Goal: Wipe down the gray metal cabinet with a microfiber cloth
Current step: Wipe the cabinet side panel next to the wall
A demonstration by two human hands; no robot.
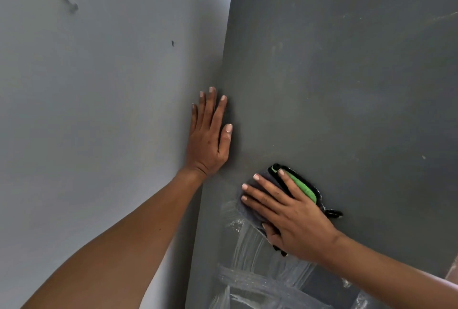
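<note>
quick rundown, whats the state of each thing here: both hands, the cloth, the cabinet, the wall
left hand: fingers straight, flat at the cabinet's edge beside the wall
right hand: fingers spread, pressing the cloth against the cabinet
cloth: bunched under the right hand, gray with a green and black edge showing
cabinet: wet streaks below the cloth, dusty smudges above
wall: pale, two small dark marks

The cabinet (347, 85), filling the right of the frame, is showing a dark gray, matt, smooth panel with faint scuffs and pale specks, and toward the lower centre it is carrying whitish, streaky smears (250, 271). The cloth (301, 186) at lower centre is looking soft and fuzzy, gray with a bright green band and black stitched edging. The wall (99, 110) at left is appearing painted, pale gray and matt, with two small dark marks (70, 2) at upper left.
</note>
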